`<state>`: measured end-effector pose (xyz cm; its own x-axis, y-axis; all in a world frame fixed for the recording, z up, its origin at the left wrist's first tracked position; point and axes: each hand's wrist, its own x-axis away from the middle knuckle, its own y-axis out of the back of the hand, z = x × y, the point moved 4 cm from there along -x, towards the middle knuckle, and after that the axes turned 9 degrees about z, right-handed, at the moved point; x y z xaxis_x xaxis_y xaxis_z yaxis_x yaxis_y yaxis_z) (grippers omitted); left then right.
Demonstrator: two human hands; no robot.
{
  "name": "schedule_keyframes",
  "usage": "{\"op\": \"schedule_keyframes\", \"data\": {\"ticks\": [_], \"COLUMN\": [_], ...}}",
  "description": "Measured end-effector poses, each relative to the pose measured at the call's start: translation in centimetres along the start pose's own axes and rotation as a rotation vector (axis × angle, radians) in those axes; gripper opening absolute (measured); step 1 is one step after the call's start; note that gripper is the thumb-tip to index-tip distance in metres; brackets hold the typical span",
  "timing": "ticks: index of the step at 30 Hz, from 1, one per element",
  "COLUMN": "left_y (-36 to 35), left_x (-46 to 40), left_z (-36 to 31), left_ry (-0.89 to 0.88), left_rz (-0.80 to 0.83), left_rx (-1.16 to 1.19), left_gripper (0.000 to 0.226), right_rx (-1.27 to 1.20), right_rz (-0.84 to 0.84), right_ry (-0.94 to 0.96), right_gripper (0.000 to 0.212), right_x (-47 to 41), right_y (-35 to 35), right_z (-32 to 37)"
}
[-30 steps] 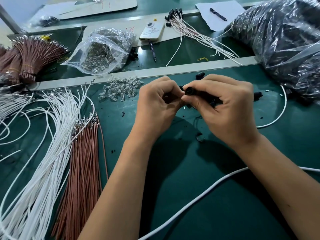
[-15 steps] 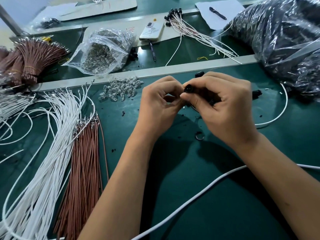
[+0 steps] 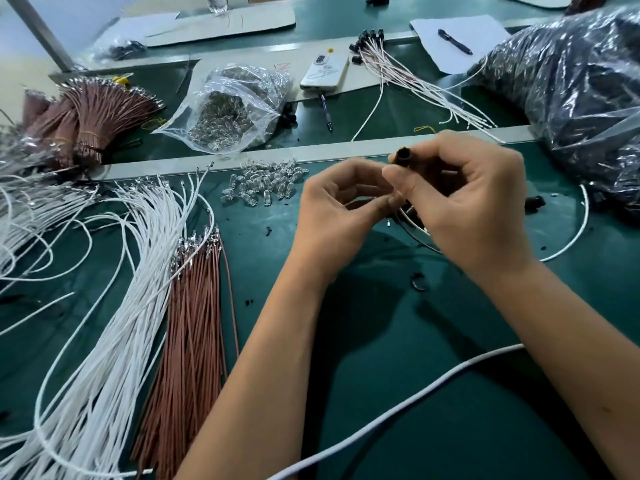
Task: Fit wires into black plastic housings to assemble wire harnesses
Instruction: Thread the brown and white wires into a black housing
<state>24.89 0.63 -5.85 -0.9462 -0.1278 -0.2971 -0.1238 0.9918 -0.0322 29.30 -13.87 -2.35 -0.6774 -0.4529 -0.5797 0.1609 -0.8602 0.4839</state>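
My right hand [image 3: 474, 206] pinches a small black plastic housing [image 3: 402, 156] between thumb and fingers, its round open end facing up and left. My left hand [image 3: 337, 211] is curled just left of it, fingertips meeting my right thumb; what they pinch is hidden, and thin wires [image 3: 414, 223] run down below both hands. A fan of loose white wires [image 3: 138, 258] and a bundle of brown wires [image 3: 197, 306] with metal terminals lie on the green mat at the left. A loose black housing [image 3: 534, 202] lies to the right.
A pile of small clear parts [image 3: 265, 183] sits beyond my left hand, a clear bag [image 3: 232, 109] of them behind the metal rail. A large bag of black parts [image 3: 571, 98] fills the right. Finished harnesses [image 3: 408, 74], a phone [image 3: 325, 72] and bundled brown wires [image 3: 90, 116] lie farther back. A thick white cable [image 3: 398, 410] crosses the front.
My right hand has lifted and tilted the black housing upward, so its open end shows. My left hand's fingers have loosened and shifted slightly below it.
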Motion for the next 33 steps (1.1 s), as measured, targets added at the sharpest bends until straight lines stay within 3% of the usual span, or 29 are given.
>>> {"op": "schedule_keyframes", "data": {"ticks": [3,6,8,11,16,19,22,29,33], "left_y": [1.2,2.8,3.8,5.3,6.1,5.6,5.4,4.2,2.7], "left_x": [0.1,0.2,0.5,0.9,0.5,0.3,0.3,0.2,0.2], "left_z": [-0.1,-0.5,-0.5,0.0,0.5,0.6,0.7,1.1,1.2], "left_ry": [0.049,-0.011,-0.040,-0.023,0.013,0.036,0.055,0.180,0.265], "left_rz": [-0.087,-0.346,-0.553,-0.751,-0.744,-0.701,-0.666,-0.470,-0.318], "left_rx": [0.123,0.054,0.043,0.241,0.512,0.541,0.525,0.266,0.096], "left_gripper": [0.037,0.023,0.013,0.011,0.018,0.019,0.020,0.024,0.020], "right_rx": [-0.115,-0.372,-0.190,0.205,0.384,0.412,0.204,-0.399,-0.524], "right_rz": [0.166,0.182,0.299,0.647,0.765,0.757,0.736,0.227,0.113], "right_ry": [-0.117,-0.293,-0.294,-0.183,-0.201,-0.235,-0.304,-0.439,-0.462], "right_gripper": [0.019,0.041,0.033,0.018,0.016,0.037,0.023,0.011,0.008], "right_x": [-1.8,-4.6,-7.1,-9.1,-9.7,-9.7,-9.0,-5.1,-2.5], "right_y": [-1.4,-3.1,-5.1,-9.4,-13.3,-13.6,-12.5,-4.8,-1.7], "right_z": [-0.6,-2.1,-2.6,-1.5,-0.4,-0.5,-1.2,-3.5,-4.1]}}
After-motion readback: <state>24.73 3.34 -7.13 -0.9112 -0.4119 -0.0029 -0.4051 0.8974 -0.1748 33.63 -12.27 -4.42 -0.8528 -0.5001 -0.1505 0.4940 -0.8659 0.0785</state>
